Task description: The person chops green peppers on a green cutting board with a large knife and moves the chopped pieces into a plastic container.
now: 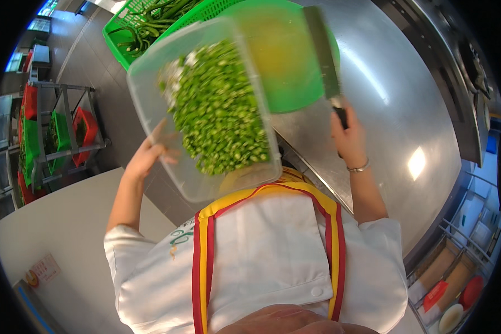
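My right hand (pixel 349 135) grips the black handle of a cleaver (pixel 323 54), whose broad blade points away from me over the right side of a round green cutting board (pixel 292 62). My left hand (pixel 152 150), blurred, is at the left wall of a translucent plastic tub (pixel 140 89), fingers spread; whether it bears any of the tub's weight cannot be told. Chopped green chili peppers (pixel 223 112) fill much of the tub, with some whitish pieces at their upper left. The tub overlaps the board's left part and reaches back to my apron.
Whole long green peppers (pixel 150 29) lie in a green plastic basket (pixel 119 46) behind the tub. The board rests on a stainless steel worktop (pixel 396 112). A rack (pixel 69 121) with red and green baskets stands at the left. Shelves with containers are at the lower right.
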